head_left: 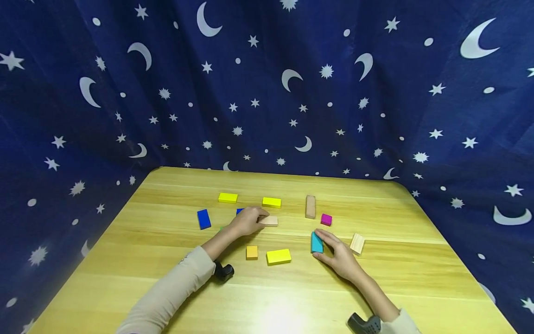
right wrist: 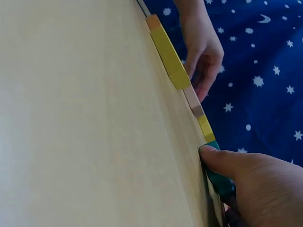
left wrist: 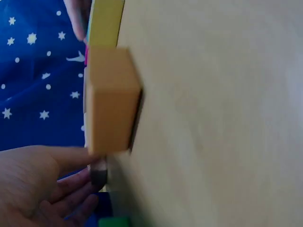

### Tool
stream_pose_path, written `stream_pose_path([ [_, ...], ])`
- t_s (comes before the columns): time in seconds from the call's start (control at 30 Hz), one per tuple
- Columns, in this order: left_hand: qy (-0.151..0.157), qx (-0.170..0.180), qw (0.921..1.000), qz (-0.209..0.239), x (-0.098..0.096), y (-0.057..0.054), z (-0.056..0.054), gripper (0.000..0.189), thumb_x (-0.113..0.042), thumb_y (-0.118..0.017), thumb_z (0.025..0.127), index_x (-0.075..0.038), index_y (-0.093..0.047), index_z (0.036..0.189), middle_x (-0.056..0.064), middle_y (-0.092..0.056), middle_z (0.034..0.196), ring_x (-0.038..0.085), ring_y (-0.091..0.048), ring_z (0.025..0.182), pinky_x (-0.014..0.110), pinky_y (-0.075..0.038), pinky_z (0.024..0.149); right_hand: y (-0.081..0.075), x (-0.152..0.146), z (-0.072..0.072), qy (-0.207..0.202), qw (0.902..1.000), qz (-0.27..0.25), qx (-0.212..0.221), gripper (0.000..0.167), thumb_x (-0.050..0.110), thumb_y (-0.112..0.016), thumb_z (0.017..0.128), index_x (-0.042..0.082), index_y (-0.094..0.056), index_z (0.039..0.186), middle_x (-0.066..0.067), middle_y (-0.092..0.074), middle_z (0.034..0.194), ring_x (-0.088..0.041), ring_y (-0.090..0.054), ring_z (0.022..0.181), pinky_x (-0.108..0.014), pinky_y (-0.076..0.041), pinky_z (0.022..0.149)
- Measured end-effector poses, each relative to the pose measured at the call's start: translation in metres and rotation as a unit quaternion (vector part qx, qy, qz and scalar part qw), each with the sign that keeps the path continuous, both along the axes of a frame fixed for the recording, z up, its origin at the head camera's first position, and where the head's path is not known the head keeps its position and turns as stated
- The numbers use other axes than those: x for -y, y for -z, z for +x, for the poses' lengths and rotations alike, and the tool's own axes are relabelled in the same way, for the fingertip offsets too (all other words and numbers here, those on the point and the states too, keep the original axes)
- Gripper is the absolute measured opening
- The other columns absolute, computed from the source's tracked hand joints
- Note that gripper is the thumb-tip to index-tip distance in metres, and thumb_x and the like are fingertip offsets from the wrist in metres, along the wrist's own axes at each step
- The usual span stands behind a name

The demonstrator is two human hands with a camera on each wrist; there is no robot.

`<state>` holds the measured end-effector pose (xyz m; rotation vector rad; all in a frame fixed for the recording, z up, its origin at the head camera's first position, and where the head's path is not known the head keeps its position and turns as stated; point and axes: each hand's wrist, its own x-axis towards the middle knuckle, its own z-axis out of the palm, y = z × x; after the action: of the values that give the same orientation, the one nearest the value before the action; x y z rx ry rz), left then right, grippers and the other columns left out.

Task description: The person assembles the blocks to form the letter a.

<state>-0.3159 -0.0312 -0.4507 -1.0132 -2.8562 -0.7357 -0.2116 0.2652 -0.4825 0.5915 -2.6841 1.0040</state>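
At the middle of the table, my left hand [head_left: 248,221] pinches the left end of a pale wooden block [head_left: 270,221] that lies flat. A dark blue block [head_left: 239,211] shows partly behind that hand, and a sliver of green block [head_left: 222,228] lies beside the wrist. My right hand [head_left: 343,260] grips a light blue block [head_left: 317,243] between thumb and fingers. In the right wrist view the thumb presses the near face of this block [right wrist: 218,182]. In the left wrist view an orange block [left wrist: 113,104] stands in front and hides part of the left fingertips.
Nearer me lie the orange block [head_left: 251,253] and a yellow block [head_left: 278,257]. Two yellow blocks [head_left: 227,198] lie at the back, a blue block [head_left: 204,219] at left. A brown block [head_left: 310,207], a magenta block [head_left: 326,220] and a pale wooden block [head_left: 357,244] surround the right hand.
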Motion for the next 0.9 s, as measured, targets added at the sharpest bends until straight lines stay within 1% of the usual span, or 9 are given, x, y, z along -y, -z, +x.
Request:
stream_pose_path([
  [0.1,0.003,0.016,0.9998,0.008,0.001,-0.01,-0.003,0.037,-0.017,-0.068,0.084,-0.003,-0.062,0.118,0.011,-0.062,0.107,0.021,-0.059,0.089,0.029,-0.048,0.072,0.0,0.0,0.003,-0.005,0.9999,0.005,-0.013,0.063,0.024,-0.073,0.08,0.004,-0.048,0.134,-0.016,-0.045,0.136,-0.037,-0.041,0.123,-0.05,-0.036,0.096],
  [0.2,0.007,0.032,0.9993,0.019,-0.009,-0.025,-0.007,0.043,-0.022,-0.066,0.087,-0.003,-0.057,0.124,0.011,-0.059,0.118,0.023,-0.058,0.101,0.031,-0.049,0.08,-0.002,0.0,0.005,-0.007,0.9998,0.004,-0.02,0.065,0.026,-0.074,0.078,0.006,-0.048,0.134,-0.015,-0.046,0.135,-0.037,-0.042,0.122,-0.051,-0.036,0.096],
  [0.27,0.015,0.038,0.9989,0.024,-0.02,-0.036,-0.009,0.045,-0.025,-0.065,0.087,-0.005,-0.056,0.127,0.009,-0.057,0.123,0.023,-0.055,0.108,0.032,-0.047,0.086,-0.003,-0.001,0.006,-0.009,0.9999,-0.001,-0.013,0.066,0.028,-0.075,0.078,0.008,-0.048,0.135,-0.013,-0.046,0.136,-0.036,-0.041,0.123,-0.051,-0.036,0.097],
  [0.37,0.032,0.045,0.998,0.031,-0.042,-0.051,-0.013,0.048,-0.027,-0.065,0.087,-0.007,-0.054,0.129,0.006,-0.056,0.125,0.022,-0.052,0.112,0.034,-0.044,0.091,-0.007,-0.001,0.005,-0.019,0.9997,-0.019,-0.001,0.067,0.029,-0.074,0.078,0.009,-0.047,0.136,-0.013,-0.044,0.138,-0.035,-0.039,0.125,-0.051,-0.034,0.098],
  [0.47,0.046,0.031,0.9979,0.033,-0.064,-0.056,-0.021,0.052,-0.031,-0.067,0.085,-0.01,-0.053,0.131,0.006,-0.053,0.128,0.021,-0.05,0.116,0.033,-0.041,0.095,-0.011,0.0,-0.001,-0.021,0.9984,-0.052,0.005,0.063,0.026,-0.071,0.082,0.007,-0.046,0.136,-0.014,-0.043,0.138,-0.035,-0.038,0.126,-0.052,-0.033,0.099],
  [0.53,0.053,0.021,0.9978,0.034,-0.078,-0.055,-0.027,0.056,-0.033,-0.068,0.084,-0.011,-0.05,0.133,0.005,-0.051,0.132,0.02,-0.046,0.12,0.033,-0.037,0.099,-0.014,0.0,-0.006,-0.008,0.9974,-0.072,-0.004,0.059,0.021,-0.069,0.084,0.004,-0.046,0.135,-0.016,-0.043,0.137,-0.037,-0.039,0.125,-0.053,-0.033,0.098],
  [0.6,0.059,0.025,0.9969,0.045,-0.09,-0.05,-0.034,0.061,-0.033,-0.07,0.082,-0.011,-0.048,0.135,0.007,-0.047,0.136,0.021,-0.042,0.125,0.033,-0.034,0.102,-0.016,0.0,-0.012,0.014,0.9955,-0.093,-0.013,0.056,0.018,-0.068,0.085,0.003,-0.047,0.135,-0.017,-0.044,0.136,-0.037,-0.04,0.124,-0.053,-0.032,0.099],
  [0.7,0.058,0.048,0.995,0.066,-0.104,-0.04,-0.042,0.068,-0.033,-0.071,0.081,-0.011,-0.043,0.138,0.007,-0.041,0.141,0.023,-0.036,0.129,0.035,-0.029,0.105,-0.015,0.0,-0.021,0.052,0.9919,-0.112,-0.032,0.053,0.014,-0.066,0.086,0.0,-0.047,0.133,-0.019,-0.044,0.135,-0.039,-0.04,0.123,-0.052,-0.032,0.099],
  [0.9,0.041,0.111,0.9884,0.095,-0.121,-0.011,-0.054,0.089,-0.039,-0.073,0.078,-0.011,-0.025,0.147,0.006,-0.03,0.147,0.024,-0.03,0.133,0.038,-0.029,0.105,-0.01,-0.002,-0.033,0.129,0.9822,-0.127,-0.05,0.05,0.009,-0.068,0.084,0.0,-0.051,0.13,-0.02,-0.046,0.133,-0.039,-0.041,0.122,-0.052,-0.029,0.102],
])
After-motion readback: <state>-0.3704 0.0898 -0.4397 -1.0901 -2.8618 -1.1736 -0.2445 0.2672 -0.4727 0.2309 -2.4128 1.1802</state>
